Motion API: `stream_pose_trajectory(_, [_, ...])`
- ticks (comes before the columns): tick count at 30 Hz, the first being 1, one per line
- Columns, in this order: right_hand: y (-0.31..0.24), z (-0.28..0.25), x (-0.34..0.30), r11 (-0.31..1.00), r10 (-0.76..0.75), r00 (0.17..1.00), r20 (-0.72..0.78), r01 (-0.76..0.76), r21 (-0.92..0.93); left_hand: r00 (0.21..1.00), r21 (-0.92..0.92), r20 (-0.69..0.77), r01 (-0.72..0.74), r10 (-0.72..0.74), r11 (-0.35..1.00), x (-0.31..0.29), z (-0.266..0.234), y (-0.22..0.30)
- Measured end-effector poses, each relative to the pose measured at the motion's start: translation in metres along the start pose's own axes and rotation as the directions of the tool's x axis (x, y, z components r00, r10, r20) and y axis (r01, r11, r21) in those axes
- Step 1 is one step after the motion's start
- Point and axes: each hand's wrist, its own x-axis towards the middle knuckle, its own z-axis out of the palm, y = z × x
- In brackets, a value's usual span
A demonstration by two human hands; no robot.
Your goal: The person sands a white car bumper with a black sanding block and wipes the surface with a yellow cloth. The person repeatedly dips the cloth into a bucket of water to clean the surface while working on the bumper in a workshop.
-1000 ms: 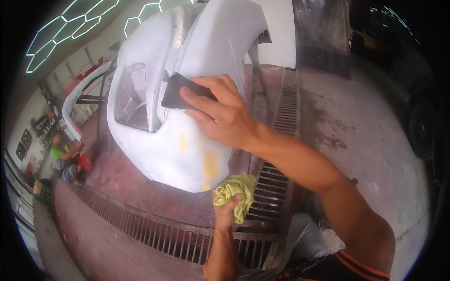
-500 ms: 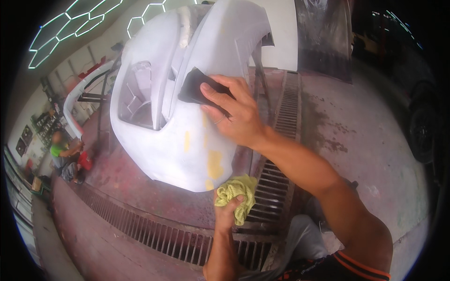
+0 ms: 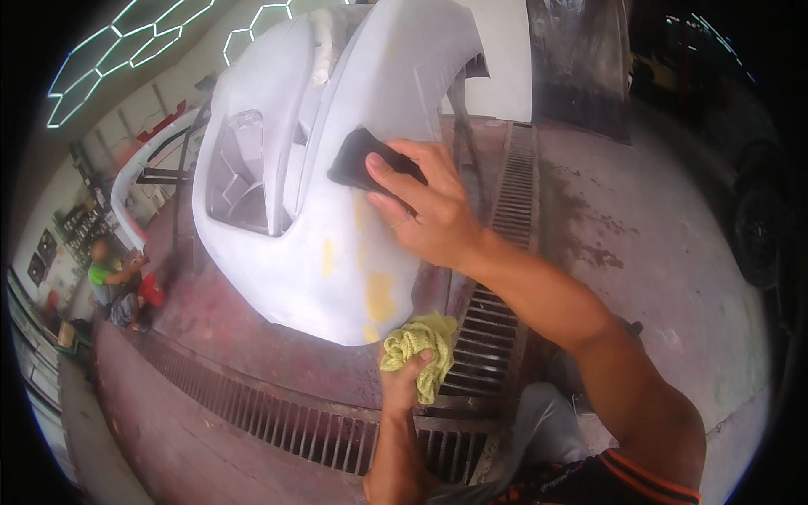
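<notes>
A whitish-grey car bumper (image 3: 295, 286) stands in front of me, with yellow patches on its lower right face. My right hand (image 3: 438, 206) is closed around a black sanding block (image 3: 362, 160) and holds it against the bumper's surface, right of a recessed opening (image 3: 248, 181). Below, at the bumper's bottom right corner, my left hand (image 3: 402, 383) grips a crumpled yellow-green cloth (image 3: 419, 349). Part of the left fingers is hidden behind that cloth.
Metal drain grates (image 3: 337, 442) run across the floor beneath and to the right. A dark stand (image 3: 463, 135) shows behind the bumper. At the far left, a person in a green top (image 3: 114, 278) sits by a red bucket (image 3: 151, 290) and another bumper (image 3: 126, 189).
The black sanding block and my right hand have shifted slightly to the right across the bumper. My left hand still grips the cloth in nearly the same place.
</notes>
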Motion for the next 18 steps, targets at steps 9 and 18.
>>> stream_pose_trajectory(9, [-0.011, -0.001, 0.012, 0.999, 0.036, 0.998, 0.045, -0.035, -0.02, 0.993, 0.004, -0.085, -0.086, 0.086, 0.996, -0.002, 0.014, 0.003])
stream_pose_trajectory(18, [-0.002, -0.029, -0.012, 0.987, 0.158, 0.987, -0.004, -0.158, -0.037, 0.993, 0.071, -0.041, -0.108, 0.111, 0.992, -0.003, 0.011, 0.008])
